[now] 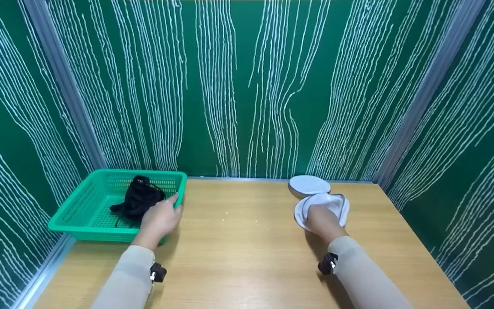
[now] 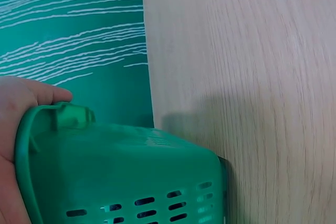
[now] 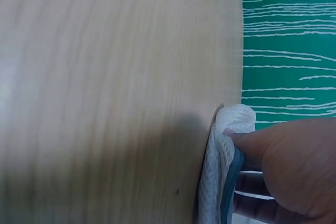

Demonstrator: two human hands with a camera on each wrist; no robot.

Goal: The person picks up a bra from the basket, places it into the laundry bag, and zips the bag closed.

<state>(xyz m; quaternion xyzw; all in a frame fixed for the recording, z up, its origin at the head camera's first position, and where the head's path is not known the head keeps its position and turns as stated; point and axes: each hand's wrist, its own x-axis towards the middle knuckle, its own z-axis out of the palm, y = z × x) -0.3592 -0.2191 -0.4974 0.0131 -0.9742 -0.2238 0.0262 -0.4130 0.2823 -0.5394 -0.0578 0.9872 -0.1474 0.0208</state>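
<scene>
My left hand grips the right rim of a green plastic basket, near its front corner. In the left wrist view, fingers and palm wrap the rim of the basket. A crumpled black cloth item with a thin cord lies inside it. My right hand pinches a white textured fabric piece with grey edging; in the right wrist view the thumb presses on the white fabric. Just behind it lies a white oval piece with a grey side. Whether the two pieces are joined cannot be told.
The wooden table extends between the basket and the white pieces, with a few tiny pale specks. Green panels with white wavy lines enclose the back and sides, with grey metal posts at the corners.
</scene>
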